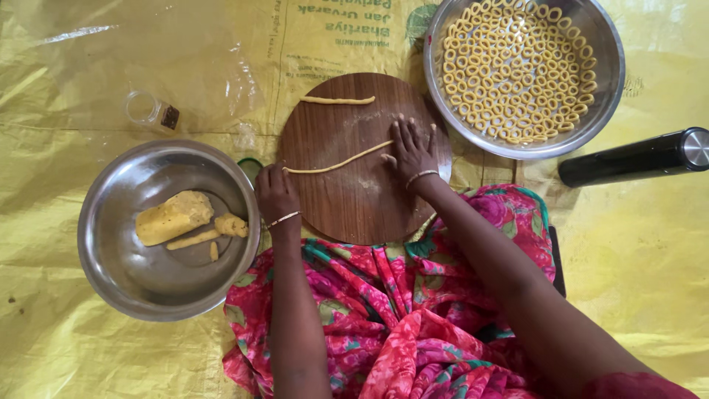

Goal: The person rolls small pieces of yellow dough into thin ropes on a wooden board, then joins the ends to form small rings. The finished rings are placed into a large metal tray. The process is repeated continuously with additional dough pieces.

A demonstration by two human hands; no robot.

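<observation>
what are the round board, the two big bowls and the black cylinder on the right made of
The round brown board looks like wood or a wood-look laminate: straight grain lines, matte finish. The two round silver bowls, one with a dough lump and one with dough rings, look like polished steel, given their bright reflections. The black cylinder has a glossy dark body, plastic or coated metal, with a brushed metal end cap.

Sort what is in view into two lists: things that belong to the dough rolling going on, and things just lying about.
In use:
left hand and right hand, flat on the long dough rope
round wooden board
short dough rope
bowl with dough lump
bowl of dough rings

Lying about:
small glass jar
black cylinder with metal cap
yellow sheet
</observation>
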